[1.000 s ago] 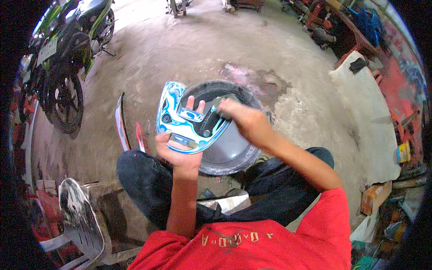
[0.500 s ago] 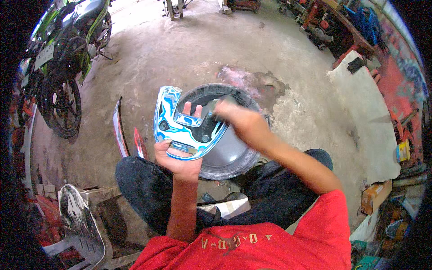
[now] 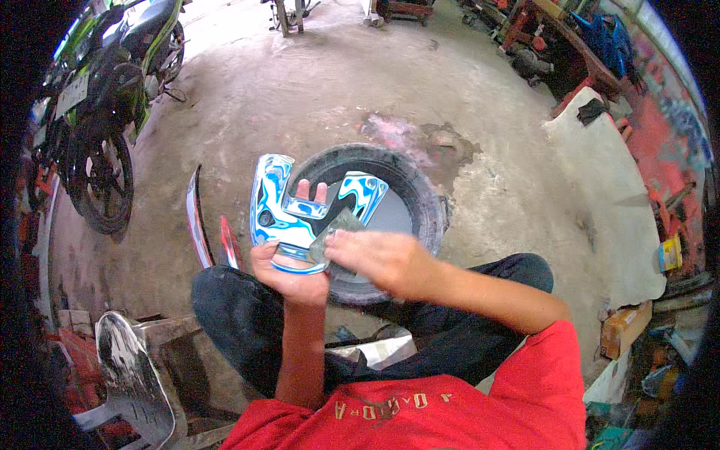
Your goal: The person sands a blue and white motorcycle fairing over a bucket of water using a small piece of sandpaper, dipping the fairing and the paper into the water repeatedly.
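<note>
A U-shaped glossy panel (image 3: pixel 264 199), patterned in blue, white and black, is held up over the near left part of a round dark tub (image 3: pixel 431 199). My left hand (image 3: pixel 298 283) grips it from below: the thumb lies on its lower edge and two fingertips show through the gap in its middle. Pinched in my right hand (image 3: pixel 394 262) is a grey-green sheet that looks like sandpaper (image 3: pixel 345 223), lying against the panel's lower right part. Greyish liquid (image 3: pixel 400 214) fills the tub.
Two slim curved red pieces (image 3: pixel 196 217) (image 3: pixel 229 241) lie left of the tub. A motorcycle (image 3: pixel 101 165) stands at the far left, a plastic chair (image 3: pixel 135 375) near left. To the right are a pale sheet (image 3: pixel 607 217) and a cardboard box (image 3: pixel 626 328).
My right hand has moved down and left across the panel, from its right arm to its lower right part. The panel has shifted slightly left and down in my left hand.
</note>
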Demonstrator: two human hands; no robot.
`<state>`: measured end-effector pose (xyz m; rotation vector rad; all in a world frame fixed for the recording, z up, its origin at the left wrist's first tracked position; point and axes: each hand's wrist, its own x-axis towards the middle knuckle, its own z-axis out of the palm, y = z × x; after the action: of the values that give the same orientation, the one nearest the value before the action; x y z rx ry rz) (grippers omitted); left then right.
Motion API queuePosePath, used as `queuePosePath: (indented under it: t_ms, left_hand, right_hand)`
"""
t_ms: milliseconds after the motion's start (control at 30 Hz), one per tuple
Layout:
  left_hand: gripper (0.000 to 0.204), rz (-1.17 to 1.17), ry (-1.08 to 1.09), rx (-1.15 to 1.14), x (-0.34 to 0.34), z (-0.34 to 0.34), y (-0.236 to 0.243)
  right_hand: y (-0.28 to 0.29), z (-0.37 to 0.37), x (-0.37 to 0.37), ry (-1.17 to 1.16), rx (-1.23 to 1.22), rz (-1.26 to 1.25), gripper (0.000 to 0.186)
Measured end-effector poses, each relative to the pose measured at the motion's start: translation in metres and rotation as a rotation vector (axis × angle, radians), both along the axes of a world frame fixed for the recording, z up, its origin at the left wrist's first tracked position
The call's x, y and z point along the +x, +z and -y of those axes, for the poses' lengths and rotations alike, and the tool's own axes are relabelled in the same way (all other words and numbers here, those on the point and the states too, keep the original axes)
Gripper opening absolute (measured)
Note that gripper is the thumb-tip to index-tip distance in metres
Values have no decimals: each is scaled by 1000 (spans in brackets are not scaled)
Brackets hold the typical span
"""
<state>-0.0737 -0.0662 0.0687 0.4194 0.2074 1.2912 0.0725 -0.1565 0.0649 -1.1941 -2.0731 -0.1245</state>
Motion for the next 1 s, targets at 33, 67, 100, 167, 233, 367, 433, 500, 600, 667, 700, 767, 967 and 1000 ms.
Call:
queuePosePath:
  t_ms: [33, 67, 100, 167, 233, 367, 433, 500, 600, 667, 700, 767, 967, 1000]
  left_hand:
    - [87, -7, -4, -2, -2, 2, 3]
    - [87, 25, -77, 1, -3, 3, 8]
    - [87, 66, -146, 8, -4, 3, 11]
    - [88, 59, -97, 19, -8, -1, 5]
    - [88, 55, -47, 65, -4, -5, -6]
    - [86, 29, -222, 48, -13, -3, -4]
    - [84, 54, -263, 14, -18, -4, -10]
    - [77, -39, -269, 53, -19, -12, -11]
    - [76, -73, -380, -32, -4, 4, -6]
    - [81, -155, -333, -144, 2, 10, -6]
    - [82, -127, -459, -146, 1, 13, -7]
    - [81, -83, -686, -72, -6, 12, -12]
    - [72, -228, -561, -28, -1, 22, -8]
    - [73, -249, -520, -49, 0, 22, -8]
  right_hand:
    - [-1, -8, 15, -98, -53, -62, 36]
    - [-1, -17, 30, -197, -106, -123, 35]
    - [3, -27, 43, -329, -82, -91, 35]
    - [-6, -22, 27, -205, -71, -79, 36]
    - [-5, 7, -14, -4, -19, -44, 39]
    - [5, -10, 12, -158, -157, -57, 48]
    - [0, -5, -3, -95, -141, -30, 48]
    - [-5, 6, -33, 89, -28, 0, 47]
    - [-7, -4, -7, 32, 3, -22, 46]
    - [6, -22, 5, -63, 56, 32, 43]
    - [8, -16, -1, -56, 44, 31, 42]
    - [13, -9, -4, -20, 36, 69, 43]
    - [16, -25, 27, -143, -93, -80, 55]
    - [8, -18, 15, -62, -79, -80, 56]
